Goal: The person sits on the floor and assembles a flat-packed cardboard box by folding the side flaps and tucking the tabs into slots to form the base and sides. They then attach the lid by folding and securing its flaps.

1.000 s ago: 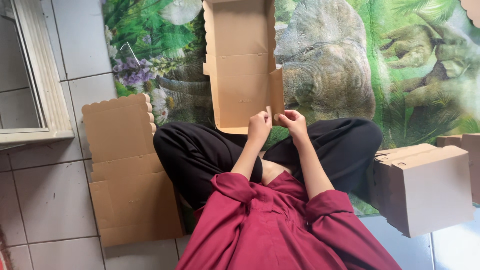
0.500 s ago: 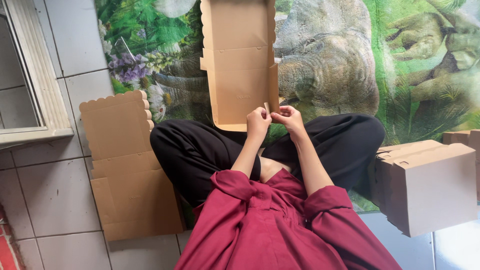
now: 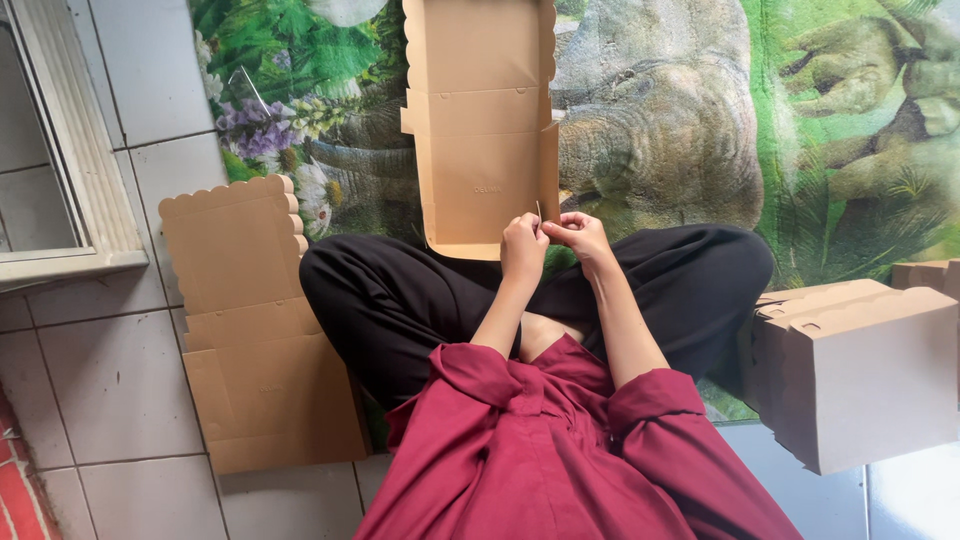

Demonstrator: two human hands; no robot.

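Note:
A brown cardboard box blank (image 3: 480, 130), partly folded with its side walls raised, lies on the mat in front of my crossed legs. My left hand (image 3: 523, 245) and my right hand (image 3: 580, 232) meet at its near right corner. Both pinch the upright side flap there, fingers closed on the cardboard edge. My black trousers and dark red sleeves fill the lower middle of the view.
A stack of flat box blanks (image 3: 255, 320) with scalloped edges lies on the white tiles at my left. Folded, closed boxes (image 3: 860, 370) stand at my right. A printed mat (image 3: 700, 120) with elephants and plants covers the floor ahead. A white window frame (image 3: 70, 150) is far left.
My hands stay at the box's near right corner and have worked the flap slightly. The view has shifted a little.

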